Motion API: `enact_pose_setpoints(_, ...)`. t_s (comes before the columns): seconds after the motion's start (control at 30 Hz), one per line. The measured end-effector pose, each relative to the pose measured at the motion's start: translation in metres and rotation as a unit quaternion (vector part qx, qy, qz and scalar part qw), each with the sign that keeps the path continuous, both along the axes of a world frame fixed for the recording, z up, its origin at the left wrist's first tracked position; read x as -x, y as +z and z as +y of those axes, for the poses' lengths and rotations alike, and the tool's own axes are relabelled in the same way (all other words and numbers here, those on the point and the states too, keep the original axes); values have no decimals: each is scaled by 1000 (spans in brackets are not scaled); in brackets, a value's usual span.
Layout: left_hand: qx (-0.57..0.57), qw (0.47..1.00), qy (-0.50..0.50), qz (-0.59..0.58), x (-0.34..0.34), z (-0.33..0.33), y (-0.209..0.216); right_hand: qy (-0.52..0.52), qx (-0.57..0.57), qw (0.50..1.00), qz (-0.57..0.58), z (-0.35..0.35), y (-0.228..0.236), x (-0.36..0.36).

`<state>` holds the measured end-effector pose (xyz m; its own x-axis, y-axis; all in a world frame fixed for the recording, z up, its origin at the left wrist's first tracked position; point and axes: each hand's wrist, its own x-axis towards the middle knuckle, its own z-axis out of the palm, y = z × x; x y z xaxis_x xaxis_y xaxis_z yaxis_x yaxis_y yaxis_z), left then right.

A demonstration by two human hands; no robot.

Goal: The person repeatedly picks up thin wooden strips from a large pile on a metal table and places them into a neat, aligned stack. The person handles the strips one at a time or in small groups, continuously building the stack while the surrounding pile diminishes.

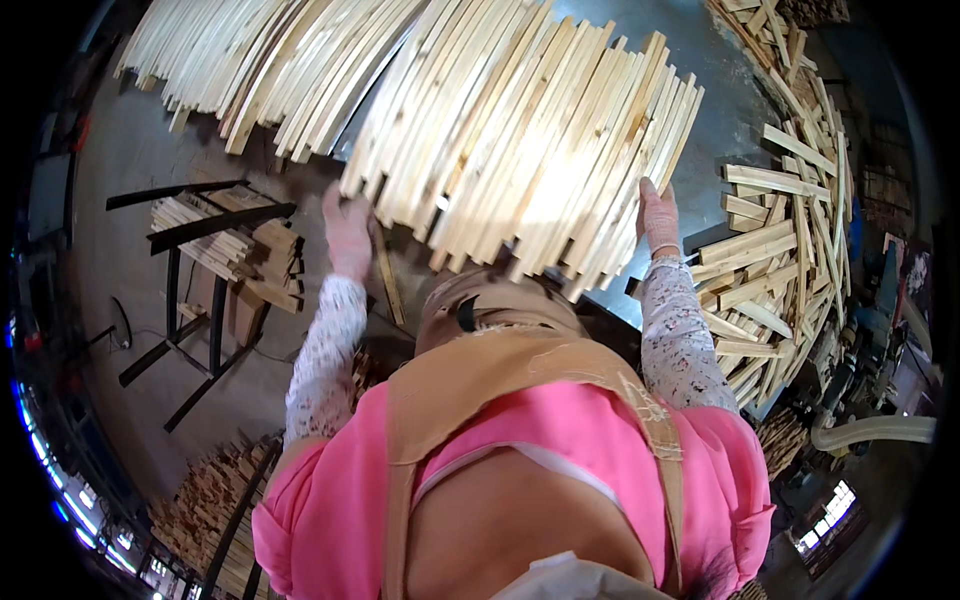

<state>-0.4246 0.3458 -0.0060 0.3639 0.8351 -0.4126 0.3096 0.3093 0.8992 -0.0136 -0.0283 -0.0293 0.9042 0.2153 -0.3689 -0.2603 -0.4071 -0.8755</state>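
Note:
A wide row of pale wooden strips (520, 140) lies side by side on the grey metal table (715, 150), their near ends uneven. At the row's left edge is my left hand (347, 232), its fingers against the outermost strip near its end. My right hand (657, 215) presses the opposite edge, with the fingers partly hidden by the wood. Between them, the two hands hold the row from its sides. Both hands look covered in pale pink gloves, below patterned white sleeves.
Another row of strips (270, 75) lies to the far left. Loose offcuts (770, 255) pile up along the right. A dark metal frame (215, 310) stands at left beside stacked wood (265, 265). More wood pieces (215, 500) are heaped at lower left.

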Motion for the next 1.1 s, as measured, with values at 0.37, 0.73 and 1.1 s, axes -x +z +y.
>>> enact_pose_setpoints(0.37,-271,856,-365,245,-46,9,53,107,210,972,0,-59,17,-109)
enact_pose_setpoints(0.73,-361,825,-308,308,-254,127,1,196,150,926,-286,171,72,-185)
enact_pose_setpoints(1.1,-346,843,-309,274,-240,138,-19,323,315,831,-326,242,61,-216)
